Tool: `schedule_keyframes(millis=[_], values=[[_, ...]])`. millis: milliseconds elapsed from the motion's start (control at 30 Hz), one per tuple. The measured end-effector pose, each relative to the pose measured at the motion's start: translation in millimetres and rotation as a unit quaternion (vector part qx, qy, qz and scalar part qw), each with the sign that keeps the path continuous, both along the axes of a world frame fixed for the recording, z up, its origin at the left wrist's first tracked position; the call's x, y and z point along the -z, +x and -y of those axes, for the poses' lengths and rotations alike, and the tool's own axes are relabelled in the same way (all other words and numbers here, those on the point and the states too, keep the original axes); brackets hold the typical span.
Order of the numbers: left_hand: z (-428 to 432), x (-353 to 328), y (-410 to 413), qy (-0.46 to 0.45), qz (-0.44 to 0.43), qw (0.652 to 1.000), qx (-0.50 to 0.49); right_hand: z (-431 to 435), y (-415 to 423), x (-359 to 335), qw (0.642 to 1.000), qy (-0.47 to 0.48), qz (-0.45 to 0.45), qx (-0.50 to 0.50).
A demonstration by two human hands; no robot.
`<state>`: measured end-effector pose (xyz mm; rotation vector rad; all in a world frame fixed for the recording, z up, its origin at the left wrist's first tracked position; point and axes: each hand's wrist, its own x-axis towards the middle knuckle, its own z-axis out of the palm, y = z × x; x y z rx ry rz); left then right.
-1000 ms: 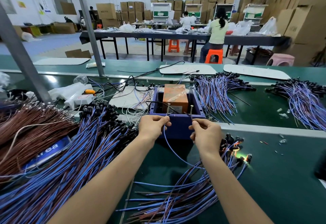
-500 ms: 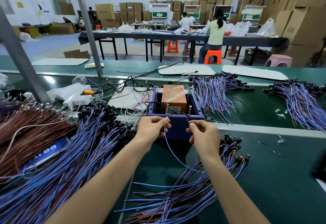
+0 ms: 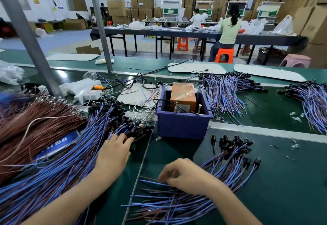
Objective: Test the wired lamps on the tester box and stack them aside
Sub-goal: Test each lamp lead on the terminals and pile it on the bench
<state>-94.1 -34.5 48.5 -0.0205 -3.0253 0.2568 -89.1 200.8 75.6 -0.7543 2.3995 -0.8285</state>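
Note:
The purple tester box (image 3: 182, 126) stands mid-bench with an orange block (image 3: 183, 97) and two upright metal pins inside; nothing touches the pins. My left hand (image 3: 115, 152) reaches left of the box, its fingers stretched onto the black heads of the big pile of blue and brown wired lamps (image 3: 74, 155). In front of the box my right hand (image 3: 185, 175) is down on the stack of lamps (image 3: 230, 155) laid aside. Its fingers are curled and pinch wire ends at the stack's near left side; that hand is blurred.
A bundle of brown wires (image 3: 35, 118) lies far left by a slanted metal post (image 3: 26, 35). More lamp bundles (image 3: 224, 93) lie behind the box and at the far right (image 3: 311, 101). White bags, loose cables and a metal strip (image 3: 265, 131) cross the bench.
Both hands have left the tester pins. The left went left to the big pile; the right came down and toward me with the wire onto the stack. The lamp glow is gone.

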Motion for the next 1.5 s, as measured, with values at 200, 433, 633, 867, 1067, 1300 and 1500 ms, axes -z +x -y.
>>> schedule_keyframes(millis=[200,433,633,867,1067,1300,1500], values=[[2,10,-8,0.062,-0.036,0.997,-0.003,-2,0,7,0.999,-0.019,0.017,0.031],[-6,3,-7,0.061,-0.060,0.995,0.053,-9,2,10,0.994,-0.062,0.014,0.086],[-54,-27,18,0.427,-0.144,0.855,0.256,8,9,0,0.905,-0.341,0.141,0.212],[-74,-30,33,0.592,-0.030,0.796,0.126,-4,-4,-5,0.703,-0.541,0.245,0.391],[-39,-25,49,0.479,0.106,0.857,0.155,-111,-43,-12,0.629,-0.549,0.137,0.533],[-56,-49,51,0.662,0.097,0.734,0.119,-135,-47,-12,0.857,-0.049,-0.112,0.500],[-96,-63,30,0.763,0.076,0.635,0.091,-58,1,-50,0.893,-0.284,-0.041,0.346]])
